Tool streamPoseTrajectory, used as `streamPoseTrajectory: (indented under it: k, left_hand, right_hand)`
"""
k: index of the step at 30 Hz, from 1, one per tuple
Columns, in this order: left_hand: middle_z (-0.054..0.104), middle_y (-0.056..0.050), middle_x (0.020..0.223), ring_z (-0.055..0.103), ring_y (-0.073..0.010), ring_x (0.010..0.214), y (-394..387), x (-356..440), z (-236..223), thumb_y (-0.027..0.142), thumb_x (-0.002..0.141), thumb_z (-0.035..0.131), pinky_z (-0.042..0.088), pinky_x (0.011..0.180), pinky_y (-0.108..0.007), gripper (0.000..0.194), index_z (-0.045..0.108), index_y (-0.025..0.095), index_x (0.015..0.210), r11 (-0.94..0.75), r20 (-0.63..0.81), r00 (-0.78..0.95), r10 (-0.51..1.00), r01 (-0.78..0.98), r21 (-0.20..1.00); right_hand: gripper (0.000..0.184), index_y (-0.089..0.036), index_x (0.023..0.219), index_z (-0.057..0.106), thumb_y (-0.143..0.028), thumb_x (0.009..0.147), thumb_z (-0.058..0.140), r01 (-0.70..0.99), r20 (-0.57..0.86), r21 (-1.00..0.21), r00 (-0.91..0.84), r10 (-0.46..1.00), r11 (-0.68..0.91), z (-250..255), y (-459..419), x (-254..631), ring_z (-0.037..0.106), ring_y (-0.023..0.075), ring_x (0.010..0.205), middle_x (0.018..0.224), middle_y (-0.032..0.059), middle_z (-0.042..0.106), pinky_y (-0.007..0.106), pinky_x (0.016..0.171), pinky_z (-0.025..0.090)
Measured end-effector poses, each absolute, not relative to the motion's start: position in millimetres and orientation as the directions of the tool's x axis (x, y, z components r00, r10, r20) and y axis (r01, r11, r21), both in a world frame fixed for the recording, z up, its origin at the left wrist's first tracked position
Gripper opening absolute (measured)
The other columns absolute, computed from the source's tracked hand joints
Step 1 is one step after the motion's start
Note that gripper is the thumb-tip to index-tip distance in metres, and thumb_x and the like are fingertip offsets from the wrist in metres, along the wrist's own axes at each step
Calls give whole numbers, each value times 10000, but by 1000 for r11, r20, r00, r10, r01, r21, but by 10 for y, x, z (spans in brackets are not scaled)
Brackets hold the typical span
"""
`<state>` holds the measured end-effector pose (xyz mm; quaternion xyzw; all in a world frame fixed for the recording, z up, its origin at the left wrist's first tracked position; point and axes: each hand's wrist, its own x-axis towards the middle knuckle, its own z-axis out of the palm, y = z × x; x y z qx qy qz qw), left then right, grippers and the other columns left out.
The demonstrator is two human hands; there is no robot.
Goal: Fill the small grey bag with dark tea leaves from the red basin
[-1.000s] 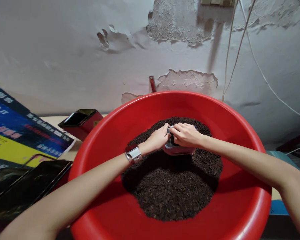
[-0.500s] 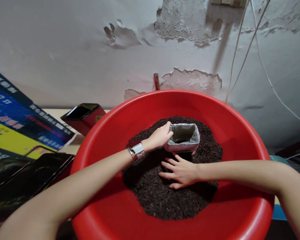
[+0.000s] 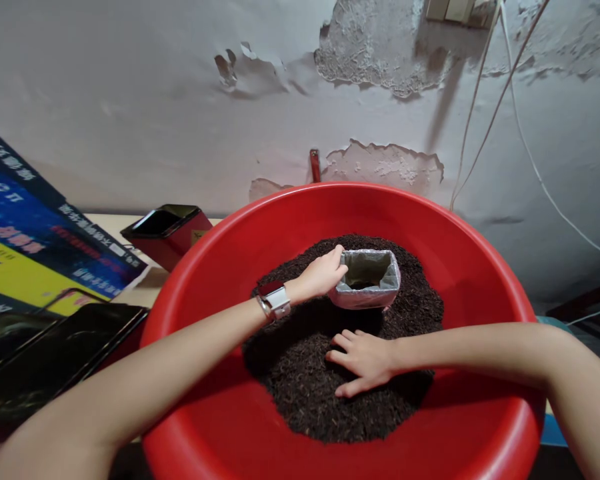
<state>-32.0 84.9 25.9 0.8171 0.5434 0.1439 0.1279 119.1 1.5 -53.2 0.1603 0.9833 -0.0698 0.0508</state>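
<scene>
A big red plastic basin [image 3: 460, 227] holds a heap of dark loose tea leaves [image 3: 305, 393]. A small box lined with a silvery foil bag [image 3: 366, 288] stands open-mouthed in the heap. My left hand [image 3: 320, 275], a watch on its wrist, grips the box's left edge. My right hand [image 3: 364, 360] lies on the leaves in front of the box, fingers curled down into them.
A red tin with a dark lid [image 3: 167, 230] stands left of the basin. A colourful printed carton [image 3: 25, 247] and black trays [image 3: 45, 360] lie at the far left. White cables [image 3: 520, 127] hang on the peeling wall behind.
My right hand left the bag's mouth, came down onto the leaves in front, and its fingers have now dug in. The bag's mouth stands open. The left hand kept its hold.
</scene>
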Motion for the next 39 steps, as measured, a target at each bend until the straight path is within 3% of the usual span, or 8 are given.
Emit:
streamPoseTrajectory:
  k: [9,15,19,26,32,36,39]
  left_hand:
    - [615,-125,914,609,-254,803,847,-321,258,201,778,316,441,680,-330,265,405,150,1022,-368,91,359,929,865,341]
    - [614,-138,934,609,-261,823,841,-318,263,200,776,314,444,698,-339,282,403,144,1037,-375,101,363,926,860,346]
    - [614,-135,945,608,-257,835,860,-325,242,203,784,316,447,711,-341,290,400,146,1056,-375,100,364,926,858,351]
    - [614,-132,948,609,-255,828,847,-326,257,198,786,320,446,708,-339,288,398,146,1058,-373,96,363,927,859,350]
    - [610,-126,933,606,-241,826,862,-334,242,197,789,330,447,704,-327,261,397,148,1037,-370,109,356,928,851,372]
    - [605,-128,957,607,-232,848,856,-342,223,198,793,345,448,708,-315,228,391,154,1011,-350,97,342,935,836,423]
    - [604,-112,938,613,-230,816,806,-321,234,200,796,340,448,680,-312,168,399,170,950,-367,93,364,927,824,431]
  right_hand:
    - [578,-142,1072,480,-629,777,381,350,-184,-160,-929,320,923,-513,16,1163,539,231,815,1002,135,519,367,640,476]
    - [574,-138,1078,480,-620,784,374,373,-166,-98,-920,355,922,-504,-72,1177,542,270,888,1040,150,516,436,697,472]
    - [473,-149,1029,495,-555,832,352,343,-124,-59,-934,334,937,-531,-83,1180,581,216,800,986,118,555,364,653,480]
    - [330,-170,962,545,-426,869,359,317,-196,49,-927,321,947,-370,-32,1115,609,167,589,766,43,629,264,496,422]
    - [308,-153,868,561,-372,870,345,403,151,120,-911,384,907,44,260,1083,567,128,566,725,54,622,233,495,353]
    - [269,-141,858,566,-317,866,363,577,404,43,-757,514,816,341,592,1202,561,120,634,743,54,626,224,557,345]
    - [269,-144,905,569,-315,875,363,684,456,14,-654,604,730,407,766,1298,573,131,665,754,51,634,228,574,342]
